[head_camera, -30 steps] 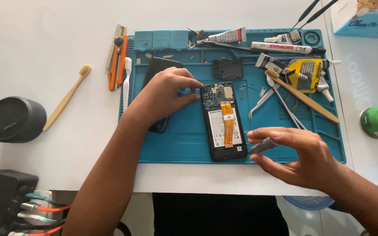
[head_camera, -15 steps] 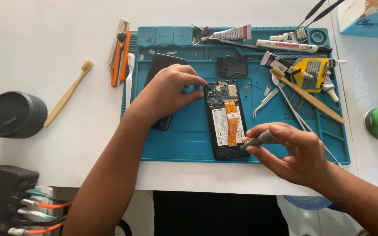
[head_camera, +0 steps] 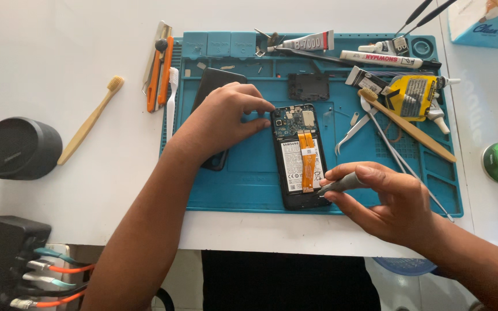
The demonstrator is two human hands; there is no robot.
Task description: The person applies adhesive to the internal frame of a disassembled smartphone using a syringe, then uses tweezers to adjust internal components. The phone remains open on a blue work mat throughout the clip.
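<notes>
Squarely on the blue work mat (head_camera: 231, 184), toward the near edge of the white tabletop (head_camera: 59, 57), lies an opened phone (head_camera: 301, 156), back cover off, its long axis running from the far edge toward the person. The right hand (head_camera: 393, 201) is clenched around a small grey-handled screwdriver (head_camera: 341, 184), thumb and fingers pinching the handle, with the tip angled left and resting at the phone's near right corner. So the phone lies just to the left of this grip, and the tool crosses its long axis almost at a right angle. The left hand (head_camera: 223, 124) holds nothing; its fingers are spread and press against the phone's far left corner, bracing it, while the palm covers part of a dark cover panel (head_camera: 217, 83) on the mat. The right hand is the one closer to the phone's near end, the left to its far end. Glue tubes (head_camera: 306, 41), tweezers (head_camera: 350, 132) and a bamboo brush (head_camera: 410, 126) lie toward the mat's far right corner.
</notes>
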